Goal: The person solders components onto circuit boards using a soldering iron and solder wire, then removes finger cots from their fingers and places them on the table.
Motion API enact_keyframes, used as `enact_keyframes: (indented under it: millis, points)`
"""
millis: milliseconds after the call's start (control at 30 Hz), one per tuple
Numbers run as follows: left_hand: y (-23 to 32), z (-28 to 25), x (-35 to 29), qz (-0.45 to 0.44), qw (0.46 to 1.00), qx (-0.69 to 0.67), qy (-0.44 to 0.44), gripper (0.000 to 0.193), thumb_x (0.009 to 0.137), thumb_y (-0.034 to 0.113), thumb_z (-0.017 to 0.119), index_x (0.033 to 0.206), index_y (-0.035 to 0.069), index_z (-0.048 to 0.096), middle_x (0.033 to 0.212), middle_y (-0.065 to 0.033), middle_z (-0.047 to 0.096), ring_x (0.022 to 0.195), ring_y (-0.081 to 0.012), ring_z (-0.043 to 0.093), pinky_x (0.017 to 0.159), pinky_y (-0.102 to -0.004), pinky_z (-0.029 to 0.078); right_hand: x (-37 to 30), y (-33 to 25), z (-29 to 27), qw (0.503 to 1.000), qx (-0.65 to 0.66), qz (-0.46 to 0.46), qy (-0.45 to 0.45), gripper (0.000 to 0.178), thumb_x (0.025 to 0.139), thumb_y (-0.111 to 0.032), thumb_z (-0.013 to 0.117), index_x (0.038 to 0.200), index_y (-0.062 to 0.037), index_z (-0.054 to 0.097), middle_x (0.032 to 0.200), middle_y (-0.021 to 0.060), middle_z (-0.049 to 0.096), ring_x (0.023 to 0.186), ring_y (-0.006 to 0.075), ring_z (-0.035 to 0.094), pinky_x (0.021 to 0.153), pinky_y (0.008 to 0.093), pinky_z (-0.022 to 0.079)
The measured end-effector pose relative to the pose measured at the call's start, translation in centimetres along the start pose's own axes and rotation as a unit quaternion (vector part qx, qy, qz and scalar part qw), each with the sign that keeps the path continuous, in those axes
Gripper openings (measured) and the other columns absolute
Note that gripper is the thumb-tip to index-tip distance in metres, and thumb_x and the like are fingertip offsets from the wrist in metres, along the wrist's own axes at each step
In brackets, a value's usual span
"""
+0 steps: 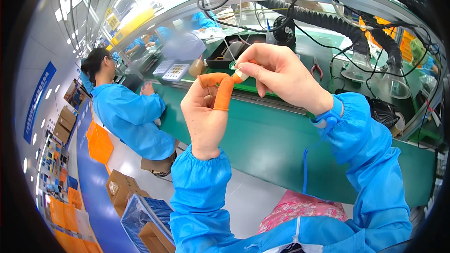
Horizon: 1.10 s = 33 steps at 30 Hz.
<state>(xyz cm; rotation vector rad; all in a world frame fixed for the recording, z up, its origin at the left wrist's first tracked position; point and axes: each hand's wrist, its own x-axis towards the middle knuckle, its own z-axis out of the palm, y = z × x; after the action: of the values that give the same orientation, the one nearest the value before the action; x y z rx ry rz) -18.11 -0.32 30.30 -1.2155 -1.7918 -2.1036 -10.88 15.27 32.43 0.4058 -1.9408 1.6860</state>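
Note:
Above the green bench, my two hands meet at the fingertips. Orange finger cots cover fingers of my left hand, which are bent and closed together. My right hand pinches with thumb and forefinger right at those tips. Between the hands shows a small white-and-orange piece; what it is cannot be made out, and the fingers partly hide it. Around my right wrist sits a blue wrist strap with a blue cord hanging down.
A co-worker in a blue smock sits at the left. Behind my hands are a black tray, a white compartment tray, a tan bottle and a small black fan. Red-handled pliers and clear extraction hoods stand right, under hanging cables.

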Motion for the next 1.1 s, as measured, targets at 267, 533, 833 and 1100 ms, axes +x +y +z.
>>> enact_keyframes:
  millis: [267,533,833,1100]
  points:
    - [0.8,0.7,0.0,0.002,1.000,-0.018,-0.016,0.013,0.086,0.002,0.064,0.099,0.000,0.062,0.077,0.0002,0.061,0.059,-0.0011,0.052,0.047,-0.0154,0.035,-1.3,-0.5,0.0,0.963,-0.199,-0.164,0.072,0.010,0.085,-0.008,0.064,0.094,-0.0036,0.066,0.078,0.0001,0.062,0.067,0.0047,0.053,0.052,0.0209,0.039]
    - [1.2,0.7,-0.2,0.015,0.999,0.028,-0.038,0.019,0.085,-0.001,0.064,0.103,-0.003,0.060,0.088,-0.0058,0.064,0.071,-0.0091,0.061,0.057,-0.0182,0.047,-1.8,-1.2,-0.6,0.970,-0.180,-0.155,0.048,0.010,0.082,-0.007,0.063,0.087,0.0017,0.064,0.071,0.0121,0.062,0.061,0.0180,0.060,0.057,0.0294,0.047]
    - [1.4,1.2,1.0,0.020,0.996,0.006,-0.088,0.025,0.084,0.000,0.066,0.107,-0.004,0.062,0.090,-0.0045,0.065,0.066,-0.0066,0.059,0.051,-0.0174,0.044,-1.7,-1.4,-1.6,0.986,-0.153,-0.071,0.004,0.015,0.085,-0.012,0.061,0.089,0.0023,0.063,0.070,0.0099,0.063,0.065,0.0145,0.060,0.060,0.0292,0.048]
    - [2.5,1.4,1.8,0.013,0.990,-0.018,-0.139,0.021,0.085,0.000,0.065,0.104,-0.005,0.062,0.089,-0.0065,0.065,0.071,-0.0111,0.063,0.056,-0.0204,0.050,-1.5,-2.9,-3.0,0.995,-0.067,0.027,-0.067,0.018,0.087,-0.017,0.061,0.087,0.0005,0.064,0.075,0.0020,0.063,0.073,0.0096,0.058,0.068,0.0243,0.046]
